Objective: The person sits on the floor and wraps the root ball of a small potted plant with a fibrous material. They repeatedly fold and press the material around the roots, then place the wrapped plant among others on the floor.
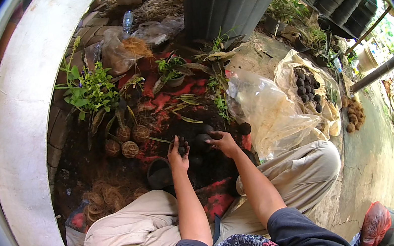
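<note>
My left hand [178,155] is turned palm up with curled, blackened fingers. It cups a small dark clump [182,150], which looks like damp soil. The thumb and fingers of my right hand [224,143] grip the side of a round black soil ball [202,142]. Another dark ball [205,128] lies just beyond it, partly hidden. Dark soil [204,169] covers the ground sheet below my hands. Left of my left hand sit several string-wrapped fibre balls [130,149], with long leaves rising behind them.
Loose coconut fibre [107,197] lies by my left knee, near a dark pot [159,172]. Potted plants [90,89] stand ahead. A clear plastic bag [267,105] lies at right, beside a sack [322,77] bearing black balls [304,86]. A white curved frame [19,149] borders the left.
</note>
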### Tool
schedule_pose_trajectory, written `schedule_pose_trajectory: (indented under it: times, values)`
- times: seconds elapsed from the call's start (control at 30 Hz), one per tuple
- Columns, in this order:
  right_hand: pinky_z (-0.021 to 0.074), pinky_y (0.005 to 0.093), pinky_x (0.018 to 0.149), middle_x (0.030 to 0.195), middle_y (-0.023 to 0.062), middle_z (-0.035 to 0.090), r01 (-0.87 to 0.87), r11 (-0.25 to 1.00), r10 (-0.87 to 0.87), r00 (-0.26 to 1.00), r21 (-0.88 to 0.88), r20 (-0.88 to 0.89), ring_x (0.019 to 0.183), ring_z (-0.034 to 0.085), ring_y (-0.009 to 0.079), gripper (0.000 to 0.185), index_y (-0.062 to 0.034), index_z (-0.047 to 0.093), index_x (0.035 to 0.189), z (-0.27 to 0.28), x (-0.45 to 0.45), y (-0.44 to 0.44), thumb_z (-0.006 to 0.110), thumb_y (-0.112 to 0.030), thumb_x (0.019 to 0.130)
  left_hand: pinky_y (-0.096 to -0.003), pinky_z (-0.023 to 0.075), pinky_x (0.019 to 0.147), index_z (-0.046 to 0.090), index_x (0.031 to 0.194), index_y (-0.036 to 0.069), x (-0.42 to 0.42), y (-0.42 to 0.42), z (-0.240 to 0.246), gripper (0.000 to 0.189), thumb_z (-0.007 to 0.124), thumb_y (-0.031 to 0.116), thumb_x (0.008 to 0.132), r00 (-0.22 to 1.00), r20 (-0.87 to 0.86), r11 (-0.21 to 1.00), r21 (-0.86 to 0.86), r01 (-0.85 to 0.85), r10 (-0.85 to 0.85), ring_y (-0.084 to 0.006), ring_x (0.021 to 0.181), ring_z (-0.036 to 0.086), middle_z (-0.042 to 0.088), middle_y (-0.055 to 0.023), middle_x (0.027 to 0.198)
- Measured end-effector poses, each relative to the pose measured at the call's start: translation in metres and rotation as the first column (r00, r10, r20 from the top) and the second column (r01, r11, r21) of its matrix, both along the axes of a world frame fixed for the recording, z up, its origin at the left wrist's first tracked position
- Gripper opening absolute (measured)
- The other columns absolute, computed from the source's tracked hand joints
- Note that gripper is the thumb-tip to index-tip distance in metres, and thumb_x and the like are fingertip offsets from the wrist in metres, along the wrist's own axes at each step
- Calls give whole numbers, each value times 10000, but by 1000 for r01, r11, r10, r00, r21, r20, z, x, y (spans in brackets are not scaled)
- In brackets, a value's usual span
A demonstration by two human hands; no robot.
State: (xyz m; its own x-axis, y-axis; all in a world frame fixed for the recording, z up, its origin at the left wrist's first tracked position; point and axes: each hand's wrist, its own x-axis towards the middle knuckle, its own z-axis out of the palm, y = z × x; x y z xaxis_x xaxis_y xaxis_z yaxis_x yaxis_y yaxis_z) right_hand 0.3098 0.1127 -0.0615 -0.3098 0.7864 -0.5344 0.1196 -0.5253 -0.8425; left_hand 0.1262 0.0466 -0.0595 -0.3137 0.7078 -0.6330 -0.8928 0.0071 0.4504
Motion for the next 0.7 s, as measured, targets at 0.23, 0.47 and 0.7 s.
schedule_pose_trajectory:
  times: [0.23,0.47,0.7]
  values:
    - [510,298,675,869,123,682,-206,962,112,897,180,427,761,646,142,502,22,641,1085,23,3,7,826,-206,678,-265,468,504,579,904,111,8,0,5,264,709,322,815,997,-34,993,-97,69,-73,-163,664,600,609,-10,799]
    - [499,348,802,967,179,678,-311,915,111,804,255,584,886,661,240,526,4,668,1049,23,10,11,828,-299,650,-248,428,472,567,892,91,12,2,-6,308,723,340,800,997,-33,989,-131,66,-71,-127,597,547,580,-2,757]
    - [491,351,823,961,183,679,-305,912,104,817,273,567,929,653,243,497,13,663,1050,24,10,13,802,-297,688,-230,452,522,561,851,87,19,4,4,261,722,288,809,992,-106,995,-83,57,-65,-109,610,551,583,-6,744]
